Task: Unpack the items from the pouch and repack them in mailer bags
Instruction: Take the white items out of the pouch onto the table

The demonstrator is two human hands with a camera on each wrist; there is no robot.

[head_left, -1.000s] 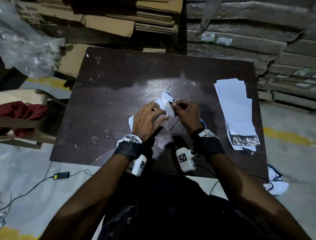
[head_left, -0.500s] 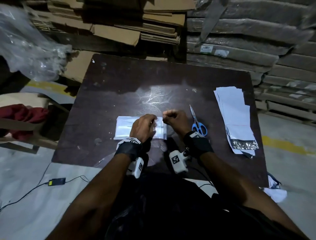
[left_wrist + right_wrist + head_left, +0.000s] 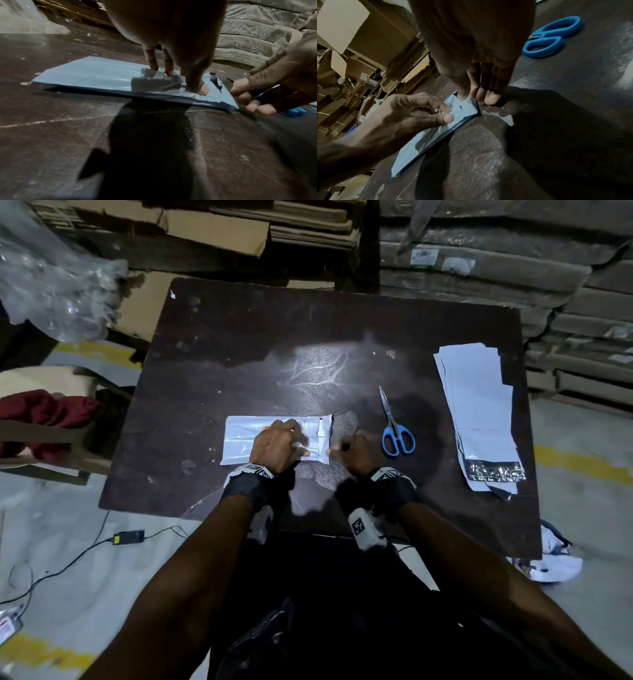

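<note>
A white mailer bag (image 3: pixel 239 440) (image 3: pixel 94 75) (image 3: pixel 412 148) lies flat on the dark table (image 3: pixel 274 337), long side left to right. My left hand (image 3: pixel 281 443) (image 3: pixel 176 79) (image 3: pixel 447 113) bears down on its right half, with a small crumpled white strip (image 3: pixel 154 79) caught under the curled fingertips and thumb. My right hand (image 3: pixel 337 448) (image 3: pixel 476 97) (image 3: pixel 248 94) sits at the bag's right end, thumb and fingers pinching the dark edge of the flap there. What is inside the bag is hidden.
Blue-handled scissors (image 3: pixel 397 436) (image 3: pixel 551 37) lie just right of my right hand. A stack of flat mailer bags (image 3: pixel 479 412) runs along the table's right side. Cardboard stacks stand behind, clear plastic wrap (image 3: pixel 51 278) and a red cloth (image 3: pixel 41 416) to the left.
A second ago both hands held the bag raised and bent at its end. It now lies flat on the table, with the left hand pressing it and the right at its end.
</note>
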